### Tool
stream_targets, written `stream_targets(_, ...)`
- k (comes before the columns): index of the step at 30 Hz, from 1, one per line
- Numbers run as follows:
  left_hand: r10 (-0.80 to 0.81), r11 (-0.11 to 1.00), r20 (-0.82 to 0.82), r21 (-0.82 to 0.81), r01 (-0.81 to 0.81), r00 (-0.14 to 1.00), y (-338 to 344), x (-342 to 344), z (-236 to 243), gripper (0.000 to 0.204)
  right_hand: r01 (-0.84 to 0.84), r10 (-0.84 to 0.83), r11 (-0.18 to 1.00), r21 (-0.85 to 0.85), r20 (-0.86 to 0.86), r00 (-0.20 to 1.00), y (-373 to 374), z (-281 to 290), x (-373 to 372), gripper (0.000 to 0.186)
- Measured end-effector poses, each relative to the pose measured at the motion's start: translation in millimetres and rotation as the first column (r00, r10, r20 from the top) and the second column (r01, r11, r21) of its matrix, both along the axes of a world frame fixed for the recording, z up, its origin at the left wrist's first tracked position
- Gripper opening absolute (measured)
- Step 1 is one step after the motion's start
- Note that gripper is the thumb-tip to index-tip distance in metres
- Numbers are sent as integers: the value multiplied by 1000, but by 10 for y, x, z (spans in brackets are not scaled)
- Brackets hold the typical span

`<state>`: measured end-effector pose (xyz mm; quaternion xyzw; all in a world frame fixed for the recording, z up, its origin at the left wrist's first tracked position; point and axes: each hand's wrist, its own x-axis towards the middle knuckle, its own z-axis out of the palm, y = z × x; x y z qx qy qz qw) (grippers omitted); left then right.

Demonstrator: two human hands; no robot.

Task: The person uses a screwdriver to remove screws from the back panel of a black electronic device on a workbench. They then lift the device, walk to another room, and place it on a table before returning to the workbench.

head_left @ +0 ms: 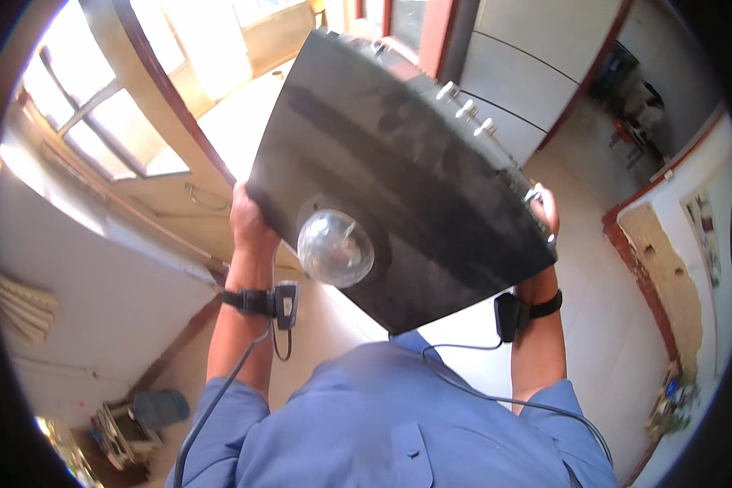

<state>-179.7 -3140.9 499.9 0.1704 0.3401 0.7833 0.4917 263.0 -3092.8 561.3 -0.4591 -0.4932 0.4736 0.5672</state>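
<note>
A large, flat black electronic device (pixel 415 171) is held up at a slant in front of my chest. Silvery knobs or connectors (pixel 468 108) line its far right edge; which they are cannot be made out. A clear, rounded dome-like piece (pixel 336 250) sits on its dark face toward the near left. My left hand (pixel 252 221) grips the left corner, with most of its fingers hidden behind the device. At the right end, my right hand (pixel 548 210) is closed around the edge, fingers partly showing beside the connectors.
A black strapped unit with a cable sits on each wrist, the left (pixel 283 304) and the right (pixel 508 315). Left is a wood-framed window (pixel 98 114); pale cabinet panels (pixel 520 49) stand ahead. A blue container (pixel 161 408) is on the floor lower left. A doorway opens at far right.
</note>
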Motion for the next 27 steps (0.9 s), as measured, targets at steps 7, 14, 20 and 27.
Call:
stream_targets(7, 98, 993, 127, 53, -105, 987, 570, -60, 267, 39, -227, -139, 820, 525, 568, 812, 1526, 79, -303, 13)
stream_targets(14, 256, 966, 175, -17, -257, 951, 1212, -439, 135, 44, -247, 273, 953, 175, -143, 951, 1891, 793, -1282, 26)
stream_targets(20, 288, 957, 185, -96, -274, 940, 1619, -874, -59, 45, -412, 417, 882, 230, 25, 908, 2578, 1012, -1928, 28)
stream_targets(27, 329, 944, 271, -83, -318, 905, 2002, -1078, -355, 47, -532, 544, 819, 214, -1, 839, 3557, 1041, -2411, 38)
